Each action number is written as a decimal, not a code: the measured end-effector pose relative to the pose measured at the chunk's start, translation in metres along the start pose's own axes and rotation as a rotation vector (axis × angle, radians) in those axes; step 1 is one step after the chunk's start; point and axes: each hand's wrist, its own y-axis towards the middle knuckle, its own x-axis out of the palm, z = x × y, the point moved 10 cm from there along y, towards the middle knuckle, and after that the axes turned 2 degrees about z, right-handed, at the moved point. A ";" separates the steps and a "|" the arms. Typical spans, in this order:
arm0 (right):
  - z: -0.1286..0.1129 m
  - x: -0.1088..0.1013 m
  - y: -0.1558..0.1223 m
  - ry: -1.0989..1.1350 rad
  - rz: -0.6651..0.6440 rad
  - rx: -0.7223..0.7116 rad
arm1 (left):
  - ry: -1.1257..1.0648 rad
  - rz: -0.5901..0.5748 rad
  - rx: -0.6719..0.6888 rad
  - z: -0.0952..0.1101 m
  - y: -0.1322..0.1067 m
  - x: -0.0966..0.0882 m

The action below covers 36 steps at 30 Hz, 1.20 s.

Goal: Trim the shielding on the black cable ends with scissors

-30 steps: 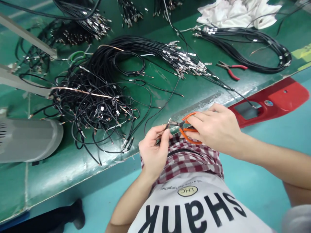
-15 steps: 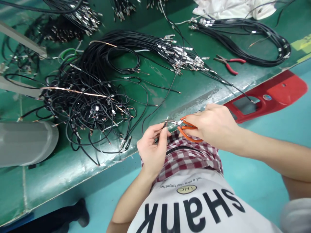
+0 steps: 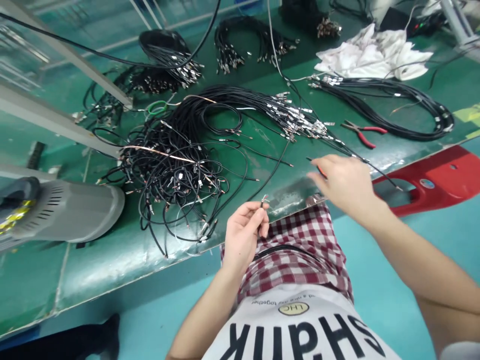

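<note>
My left hand (image 3: pixel 244 235) is closed in a pinch on the end of a thin black cable (image 3: pixel 263 202) at the near edge of the green bench. A small metal tip sticks up above my fingers. My right hand (image 3: pixel 343 182) hovers over the bench edge to the right, fingers curled round orange-handled scissors (image 3: pixel 320 171), of which only a sliver of orange and the dark blade tip show. A tangled heap of black cables (image 3: pixel 172 175) with metal terminals lies left of my hands.
Red-handled pliers (image 3: pixel 365 134) lie on the bench (image 3: pixel 112 255) at right, beside a coiled cable bundle (image 3: pixel 405 107). A white cloth (image 3: pixel 375 52) sits at the back right. A grey machine housing (image 3: pixel 71 212) stands at left. A red plastic stool (image 3: pixel 438 182) is below the bench edge.
My right hand has pulled away from my left, moving right and out over the bench with the scissors. My left hand keeps its pinch on the cable end. The camera tilted up.
</note>
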 end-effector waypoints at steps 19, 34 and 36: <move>-0.077 0.088 -0.057 1.305 -0.551 0.329 | 0.104 -0.082 0.097 0.005 -0.014 0.009; -0.093 0.053 -0.048 0.758 -0.266 -0.137 | -0.125 -0.032 0.046 -0.008 -0.015 0.004; -0.111 0.023 -0.049 0.586 -0.141 -0.294 | -0.002 0.020 0.066 -0.002 -0.021 -0.001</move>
